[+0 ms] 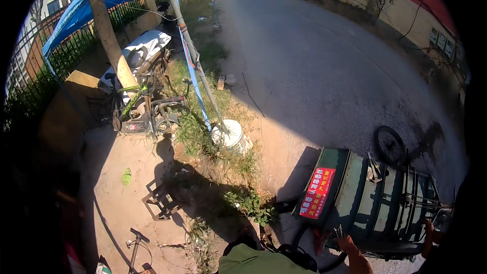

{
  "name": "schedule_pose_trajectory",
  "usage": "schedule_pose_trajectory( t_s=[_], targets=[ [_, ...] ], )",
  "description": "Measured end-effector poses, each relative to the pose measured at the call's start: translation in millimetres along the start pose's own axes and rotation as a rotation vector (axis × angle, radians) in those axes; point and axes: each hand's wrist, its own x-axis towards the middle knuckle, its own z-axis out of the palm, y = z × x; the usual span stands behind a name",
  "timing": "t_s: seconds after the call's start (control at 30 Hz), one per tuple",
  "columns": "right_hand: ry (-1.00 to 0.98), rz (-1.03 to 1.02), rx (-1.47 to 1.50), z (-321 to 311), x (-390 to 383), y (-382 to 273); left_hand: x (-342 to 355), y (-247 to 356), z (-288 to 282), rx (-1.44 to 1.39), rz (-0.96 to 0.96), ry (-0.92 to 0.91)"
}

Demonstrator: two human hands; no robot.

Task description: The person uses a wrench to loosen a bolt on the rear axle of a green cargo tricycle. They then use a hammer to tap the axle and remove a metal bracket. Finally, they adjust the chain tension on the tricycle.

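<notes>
My right hand point(348, 246) comes up from the lower edge, right of my green-shirted lap point(258, 263). Its fingers are closed around a small bundle of thin, pale pieces point(338, 231), too small to name. Beside it a blurred red thing point(320, 238) hangs near a dark tyre point(332, 265). Just beyond the hand stands a dark green cart point(355, 200) with a red banner point(318, 193) on its end panel. My left hand does not show. At the far right, a shadowed forearm point(430, 238) reaches the cart's side; whose it is, I cannot tell.
A bicycle wheel point(390, 145) and a pale tool-like object point(374, 171) are at the cart. A white bucket point(232, 137) holds a leaning pole. Bicycles point(139, 106) crowd a tree trunk. An angular metal frame point(160, 200) and a T-handled pump-like thing point(136, 246) stand left.
</notes>
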Motion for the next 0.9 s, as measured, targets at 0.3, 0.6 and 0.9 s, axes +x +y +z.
schedule_pose_trajectory(
  t_s=[0.3, 0.6, 0.9],
  targets=[
    [-0.248, -0.017, 0.032, 42, 59, -82, 137, 277, -180, 0.198, 0.456, 0.447],
    [-0.320, 0.195, 0.024, 8, 251, -186, 197, 534, -181, 0.187, 0.334, 0.313],
    [-0.112, 0.163, 0.301, -167, 345, -385, 218, 754, -154, 0.276, -0.052, -0.212]
  ],
)
